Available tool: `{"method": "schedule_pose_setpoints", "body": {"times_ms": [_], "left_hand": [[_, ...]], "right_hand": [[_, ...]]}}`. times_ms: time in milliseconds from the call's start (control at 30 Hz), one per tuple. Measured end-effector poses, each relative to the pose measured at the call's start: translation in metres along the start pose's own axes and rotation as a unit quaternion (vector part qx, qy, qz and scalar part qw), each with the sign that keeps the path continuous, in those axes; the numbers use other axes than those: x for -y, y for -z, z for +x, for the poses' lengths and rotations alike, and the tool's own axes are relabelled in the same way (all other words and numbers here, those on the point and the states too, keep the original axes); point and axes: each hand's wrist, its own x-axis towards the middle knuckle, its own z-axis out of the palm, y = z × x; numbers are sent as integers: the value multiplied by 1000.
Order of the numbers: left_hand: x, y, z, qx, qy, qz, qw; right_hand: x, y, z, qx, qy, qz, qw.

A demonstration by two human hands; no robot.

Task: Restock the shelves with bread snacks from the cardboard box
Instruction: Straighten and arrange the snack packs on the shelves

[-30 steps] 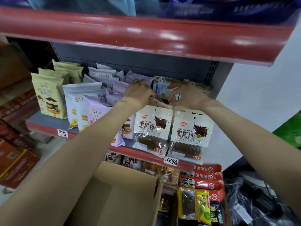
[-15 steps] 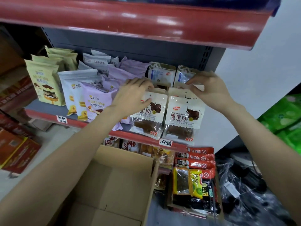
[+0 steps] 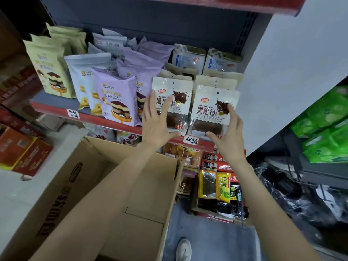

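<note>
Two rows of white chocolate bread packs stand at the right end of the red-edged shelf [image 3: 105, 120]. My left hand [image 3: 157, 120] lies with straight, spread fingers against the front left pack [image 3: 178, 95]. My right hand [image 3: 228, 134] touches the lower right side of the front right pack [image 3: 211, 102], fingers extended. The open cardboard box [image 3: 79, 178] sits below my forearms; the visible part of its inside shows only bare cardboard. More of the same packs [image 3: 188, 57] stand behind the front ones.
Purple [image 3: 116, 102], white and yellow [image 3: 49, 70] cake-bread bags fill the shelf to the left. Below are orange snack packs and a box of red, yellow and black packets [image 3: 218, 183]. Green bags [image 3: 325, 129] sit on a rack at right. A shoe [image 3: 183, 248] stands on the grey floor.
Both hands came down from the tops of the rear packs to the lower fronts of the two front packs. The view tilted downward, showing more of the box and floor.
</note>
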Motion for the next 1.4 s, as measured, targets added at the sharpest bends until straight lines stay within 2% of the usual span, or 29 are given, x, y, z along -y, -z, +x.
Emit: {"method": "schedule_pose_setpoints", "body": {"times_ms": [100, 200, 433, 600, 767, 833, 933, 967, 1033, 1133, 1200, 1233, 1300, 1400], "left_hand": [[-8, 2, 3, -10, 30, -53, 998], [-8, 8, 8, -16, 47, -160, 986], [9, 16, 11, -38, -9, -80, 996], [20, 21, -3, -38, -10, -187, 982], [28, 29, -1, -14, -21, -205, 979], [24, 31, -1, -50, 0, -190, 981], [2, 39, -4, -152, 17, -153, 976], [-8, 42, -4, -159, -1, -157, 975], [-30, 47, 1, -115, -56, -173, 976], [-62, 53, 23, -57, -144, -118, 981], [-81, 53, 36, -11, -181, -40, 983], [-87, 50, 42, 19, -191, 5, 981], [-93, 43, 50, 61, -204, 94, 973], [-89, 32, 51, 69, -208, 181, 959]], "right_hand": [[-1, -7, 2, -22, 4, -16, 1000], [-3, -10, 7, -29, 2, -27, 999], [-5, -14, 6, -23, 10, -12, 1000], [-6, -9, 5, -3, 16, 16, 1000], [-15, 3, 5, -8, 40, 12, 999], [-19, 6, 4, -1, 51, 0, 999], [-23, 11, 0, 20, 68, -13, 997], [-24, 15, -1, 26, 75, -7, 997], [-23, 25, 1, 15, 77, 26, 997], [-15, 51, 22, -84, 81, 73, 990], [-8, 69, 56, -147, 110, 16, 983], [-4, 77, 76, -149, 123, -25, 981], [3, 85, 117, -88, 133, -95, 983], [11, 82, 159, 59, 113, -151, 980]]}}
